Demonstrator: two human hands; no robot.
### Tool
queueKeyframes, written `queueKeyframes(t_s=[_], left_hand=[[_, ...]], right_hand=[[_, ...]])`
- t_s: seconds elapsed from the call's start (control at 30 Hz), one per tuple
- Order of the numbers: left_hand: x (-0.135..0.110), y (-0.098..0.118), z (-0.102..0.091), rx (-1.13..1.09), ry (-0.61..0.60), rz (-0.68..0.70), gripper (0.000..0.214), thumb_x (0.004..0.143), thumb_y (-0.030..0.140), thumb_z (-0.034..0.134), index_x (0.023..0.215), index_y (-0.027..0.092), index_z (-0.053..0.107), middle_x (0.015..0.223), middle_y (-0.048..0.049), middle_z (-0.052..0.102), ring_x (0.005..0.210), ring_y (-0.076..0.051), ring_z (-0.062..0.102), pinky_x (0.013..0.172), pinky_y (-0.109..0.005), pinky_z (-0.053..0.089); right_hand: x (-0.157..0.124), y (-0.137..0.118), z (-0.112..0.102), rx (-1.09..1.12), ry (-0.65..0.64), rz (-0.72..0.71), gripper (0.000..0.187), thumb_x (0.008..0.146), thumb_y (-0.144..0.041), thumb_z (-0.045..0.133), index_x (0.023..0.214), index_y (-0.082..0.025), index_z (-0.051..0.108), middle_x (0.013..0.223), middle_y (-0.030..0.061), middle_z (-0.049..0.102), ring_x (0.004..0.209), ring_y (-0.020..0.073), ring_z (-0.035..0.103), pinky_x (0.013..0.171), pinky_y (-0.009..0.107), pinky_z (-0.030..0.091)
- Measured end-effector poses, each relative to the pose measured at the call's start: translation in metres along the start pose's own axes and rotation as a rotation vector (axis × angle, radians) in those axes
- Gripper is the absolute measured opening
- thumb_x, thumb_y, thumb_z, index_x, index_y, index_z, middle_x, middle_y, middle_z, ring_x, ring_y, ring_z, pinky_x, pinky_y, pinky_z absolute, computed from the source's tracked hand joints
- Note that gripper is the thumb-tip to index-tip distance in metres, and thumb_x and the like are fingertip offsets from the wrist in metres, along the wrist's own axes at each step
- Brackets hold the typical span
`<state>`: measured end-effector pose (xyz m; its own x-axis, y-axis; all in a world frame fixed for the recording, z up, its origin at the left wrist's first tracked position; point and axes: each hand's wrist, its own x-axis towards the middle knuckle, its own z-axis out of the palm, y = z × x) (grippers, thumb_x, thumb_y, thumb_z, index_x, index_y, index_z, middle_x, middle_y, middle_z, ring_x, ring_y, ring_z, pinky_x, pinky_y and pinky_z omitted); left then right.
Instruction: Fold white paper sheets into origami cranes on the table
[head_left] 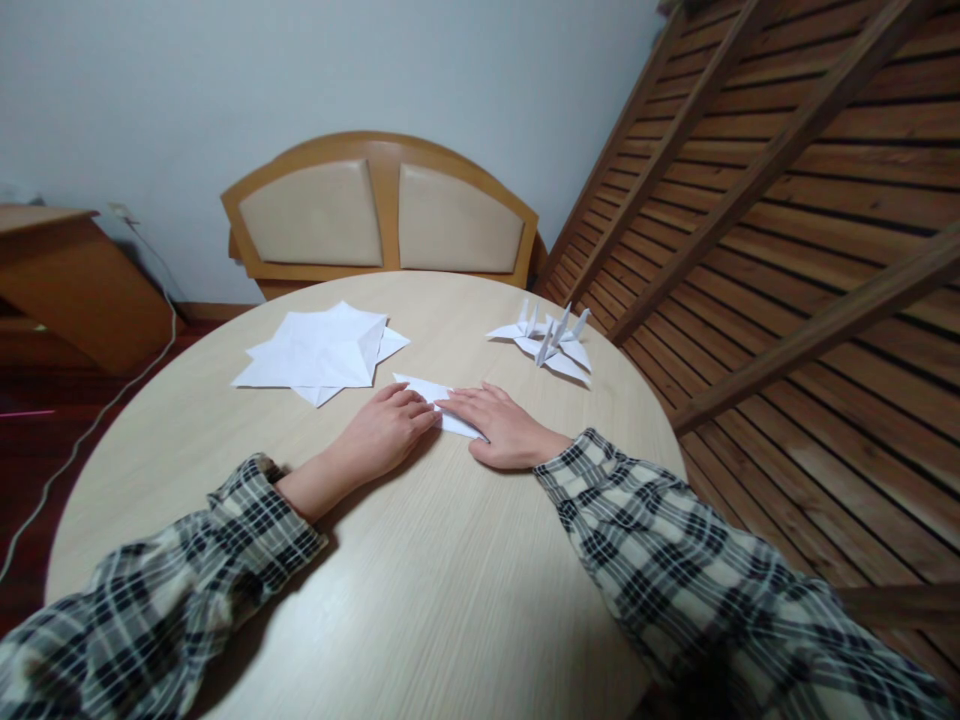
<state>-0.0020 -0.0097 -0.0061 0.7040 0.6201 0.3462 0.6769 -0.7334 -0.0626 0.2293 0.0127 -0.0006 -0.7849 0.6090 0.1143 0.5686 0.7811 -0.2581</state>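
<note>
Both hands are on a folded white paper lying flat near the middle of the round table. My left hand has its fingers bent and pressed together over the paper's left part; the thumb is hidden. From the other side, my right hand rests flat across the right part, fingers stretched toward the left fingertips. A pointed paper tip shows beyond the left fingers. The hands cover much of the paper, so its full shape cannot be made out.
White paper sheets lie in an overlapping pile at the far left of the round table. Several folded paper cranes stand at the far right. Behind the table is a padded wooden headboard; a slatted wooden partition leans along the right.
</note>
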Motion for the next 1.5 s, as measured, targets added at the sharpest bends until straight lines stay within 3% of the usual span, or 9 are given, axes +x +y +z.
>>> queueKeyframes(t_s=[0.13,0.33,0.57,0.77,1.13,1.5], left_hand=[[-0.001,-0.003,0.003,0.043,0.01,-0.043,0.025,0.095,0.017,0.047,0.109,0.016,0.067,0.111,-0.0114,0.072,0.109,-0.028,0.061,0.102,-0.051,0.04],[-0.001,-0.007,0.005,0.04,0.012,-0.112,0.029,0.097,0.023,0.044,0.112,0.014,0.067,0.113,-0.0113,0.072,0.108,-0.028,0.062,0.099,-0.048,0.045],[-0.002,-0.011,0.009,-0.114,0.001,-0.208,0.034,0.094,0.038,0.053,0.114,0.014,0.065,0.113,-0.0142,0.07,0.109,-0.028,0.062,0.094,-0.044,0.05],[-0.003,-0.013,0.01,-0.155,-0.013,-0.232,0.038,0.092,0.042,0.055,0.117,0.013,0.063,0.113,-0.0156,0.069,0.107,-0.029,0.062,0.093,-0.044,0.049],[-0.002,-0.008,0.004,-0.158,-0.051,-0.219,0.045,0.088,0.05,0.057,0.117,0.015,0.06,0.113,-0.0156,0.068,0.109,-0.031,0.06,0.094,-0.046,0.047],[-0.003,-0.004,0.0,-0.174,-0.079,-0.236,0.056,0.084,0.054,0.059,0.122,0.013,0.057,0.117,-0.0177,0.066,0.113,-0.034,0.058,0.096,-0.048,0.045]], right_hand=[[0.0,-0.002,-0.001,0.014,0.04,0.001,0.068,0.08,-0.018,0.049,0.147,-0.017,0.036,0.147,0.0128,0.047,0.138,0.0243,0.038,0.117,0.054,0.018],[0.0,-0.004,-0.001,0.027,0.1,0.023,0.056,0.086,-0.022,0.049,0.141,-0.015,0.044,0.14,0.0128,0.054,0.133,0.0242,0.044,0.118,0.053,0.017],[0.002,-0.002,0.004,-0.006,0.222,0.032,0.029,0.091,-0.034,0.056,0.115,-0.019,0.062,0.117,0.0089,0.067,0.119,0.0224,0.055,0.115,0.051,0.022],[0.002,0.001,0.005,-0.02,0.217,-0.011,0.019,0.091,-0.036,0.06,0.103,-0.024,0.068,0.118,0.0037,0.069,0.121,0.0236,0.054,0.112,0.054,0.023],[0.001,0.002,0.006,0.0,0.226,-0.13,0.015,0.09,-0.028,0.06,0.096,-0.028,0.074,0.113,0.0011,0.071,0.12,0.0214,0.054,0.111,0.054,0.024],[0.002,0.004,0.008,0.037,0.275,-0.272,0.019,0.09,-0.028,0.058,0.078,-0.023,0.072,0.095,0.0015,0.069,0.099,0.0181,0.056,0.103,0.042,0.034]])
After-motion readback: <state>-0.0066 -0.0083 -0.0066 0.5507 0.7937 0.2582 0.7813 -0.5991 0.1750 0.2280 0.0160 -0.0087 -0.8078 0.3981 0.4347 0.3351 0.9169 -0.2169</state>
